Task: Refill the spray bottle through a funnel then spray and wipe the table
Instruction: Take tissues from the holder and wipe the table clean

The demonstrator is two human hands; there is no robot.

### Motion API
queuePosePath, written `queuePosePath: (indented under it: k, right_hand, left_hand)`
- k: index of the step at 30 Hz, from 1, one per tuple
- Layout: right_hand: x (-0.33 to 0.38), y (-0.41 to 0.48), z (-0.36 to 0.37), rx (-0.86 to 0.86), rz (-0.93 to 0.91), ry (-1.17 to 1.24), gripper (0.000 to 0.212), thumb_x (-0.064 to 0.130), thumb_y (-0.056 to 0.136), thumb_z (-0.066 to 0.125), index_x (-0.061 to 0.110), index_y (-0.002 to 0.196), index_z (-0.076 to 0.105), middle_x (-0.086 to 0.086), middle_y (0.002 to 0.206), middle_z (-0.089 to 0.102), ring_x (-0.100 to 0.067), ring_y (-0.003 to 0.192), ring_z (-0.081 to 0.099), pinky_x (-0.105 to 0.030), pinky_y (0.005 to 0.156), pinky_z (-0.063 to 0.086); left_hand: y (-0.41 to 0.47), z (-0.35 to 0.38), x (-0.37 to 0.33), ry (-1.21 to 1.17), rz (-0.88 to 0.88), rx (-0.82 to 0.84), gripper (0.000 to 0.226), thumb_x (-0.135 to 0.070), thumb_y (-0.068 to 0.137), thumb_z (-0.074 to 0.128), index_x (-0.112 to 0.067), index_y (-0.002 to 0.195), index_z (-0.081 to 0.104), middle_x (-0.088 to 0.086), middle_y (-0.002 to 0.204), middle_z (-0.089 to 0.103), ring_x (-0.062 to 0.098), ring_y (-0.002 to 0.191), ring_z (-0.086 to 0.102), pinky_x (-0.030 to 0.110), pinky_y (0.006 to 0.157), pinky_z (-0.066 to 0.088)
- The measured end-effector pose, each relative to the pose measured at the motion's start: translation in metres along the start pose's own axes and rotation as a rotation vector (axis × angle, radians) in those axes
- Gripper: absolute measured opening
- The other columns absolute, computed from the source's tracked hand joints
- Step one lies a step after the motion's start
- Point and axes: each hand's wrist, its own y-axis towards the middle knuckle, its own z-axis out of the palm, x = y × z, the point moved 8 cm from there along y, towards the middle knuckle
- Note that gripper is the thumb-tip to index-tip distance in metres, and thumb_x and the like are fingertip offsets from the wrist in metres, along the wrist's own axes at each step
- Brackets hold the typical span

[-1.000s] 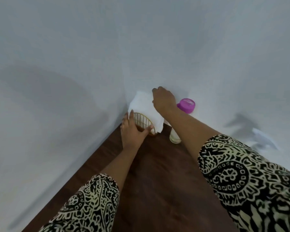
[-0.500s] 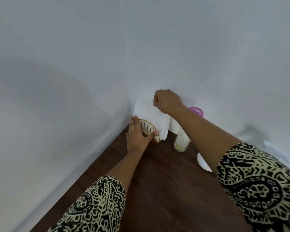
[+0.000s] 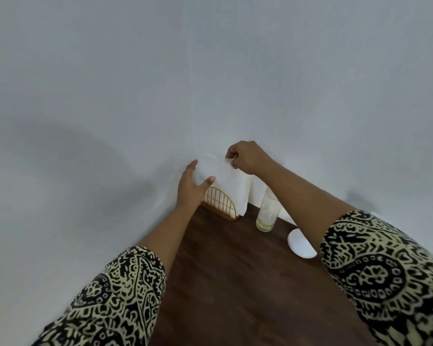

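Here the right hand (image 3: 248, 157) is pinching the top corner of a thin white paper napkin (image 3: 225, 181) between thumb and curled fingers. The left hand (image 3: 190, 188) is lying spread against the stack with straight fingers, its thumb resting across the front sheet. The napkin is standing upright in a gold wire arch-shaped holder (image 3: 219, 203), which is sitting in the far corner of the dark brown wooden table (image 3: 235, 270), close against the pale walls.

The sheet is looking feather-light, soft and easy to tear, so a gentle pinch at that upper corner is probably the best hold, with the other hand steadying the stack so the light holder is not tipping or sliding.

Just right of the holder a tall clear bottle (image 3: 268, 211) is standing with a little yellowish liquid at its bottom, its top hidden behind the forearm. A flat round white object (image 3: 301, 245) is lying near it on the wood.
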Motion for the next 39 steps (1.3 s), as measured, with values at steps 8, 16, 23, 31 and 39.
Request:
queuePosePath:
  k: [8, 16, 23, 31, 39]
  right_hand:
    - [-0.023, 0.005, 0.014, -0.051, 0.051, 0.053, 0.014, 0.013, 0.085, 0.066, 0.012, 0.099, 0.069, -0.001, 0.097, 0.066, -0.016, 0.09, 0.061, -0.028, 0.076, 0.048]
    - [-0.035, 0.006, -0.003, -0.184, 0.135, 0.082, 0.013, 0.006, 0.087, 0.054, 0.009, 0.089, 0.067, -0.001, 0.079, 0.061, -0.02, 0.075, 0.061, -0.036, 0.072, 0.056]
    - [-0.047, 0.009, 0.009, -0.107, 0.276, 0.157, 0.018, 0.004, 0.09, 0.049, 0.003, 0.091, 0.067, -0.015, 0.078, 0.072, -0.028, 0.069, 0.071, -0.032, 0.068, 0.059]
    - [-0.039, 0.008, 0.022, 0.07, 0.39, 0.539, 0.018, 0.011, 0.093, 0.056, 0.005, 0.108, 0.063, -0.008, 0.088, 0.058, -0.014, 0.063, 0.054, -0.022, 0.052, 0.042]
    - [-0.049, 0.004, 0.027, 0.089, 0.508, 0.783, 0.01, 0.007, 0.097, 0.047, 0.007, 0.092, 0.056, -0.008, 0.072, 0.053, -0.014, 0.058, 0.052, -0.022, 0.051, 0.04]
  left_hand:
    - [0.004, 0.004, -0.021, 0.167, 0.115, -0.045, 0.059, -0.023, 0.086, 0.069, -0.021, 0.139, 0.044, 0.005, 0.136, 0.053, 0.025, 0.122, 0.051, 0.04, 0.101, 0.046]
    - [0.017, -0.007, -0.03, 0.147, 0.07, -0.137, 0.027, -0.017, 0.085, 0.071, -0.013, 0.111, 0.066, 0.004, 0.098, 0.068, 0.016, 0.082, 0.061, 0.025, 0.078, 0.047]
    - [0.012, -0.018, -0.035, 0.17, 0.156, -0.209, 0.038, -0.02, 0.086, 0.07, -0.017, 0.123, 0.062, 0.004, 0.118, 0.067, 0.02, 0.109, 0.062, 0.03, 0.09, 0.05]
    - [-0.008, 0.016, -0.075, 0.739, 0.637, -0.109, 0.047, -0.034, 0.083, 0.072, -0.022, 0.127, 0.06, 0.004, 0.128, 0.06, 0.027, 0.117, 0.053, 0.04, 0.086, 0.047]
    - [-0.008, 0.016, -0.08, 0.821, 0.714, -0.181, 0.01, -0.025, 0.08, 0.076, -0.023, 0.09, 0.076, -0.004, 0.086, 0.074, 0.021, 0.08, 0.063, 0.034, 0.068, 0.041]
